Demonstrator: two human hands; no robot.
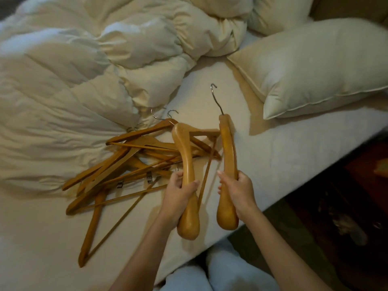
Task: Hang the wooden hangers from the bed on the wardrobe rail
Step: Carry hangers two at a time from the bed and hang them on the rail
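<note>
A heap of several wooden hangers (126,162) with metal hooks lies on the bed sheet (273,156), beside the crumpled duvet. My left hand (180,194) grips the thick arm of one wooden hanger (184,152), whose far end still touches the heap. My right hand (239,192) grips the arm of a second wooden hanger (228,148), held edge-on above the sheet, its metal hook (216,97) pointing away from me. No wardrobe rail is in view.
A rumpled cream duvet (73,80) covers the left and back of the bed. A large pillow (315,66) lies at the right, another behind it. The bed's edge runs diagonally at lower right, with dark floor (346,196) beyond. My knees (220,274) show at the bottom.
</note>
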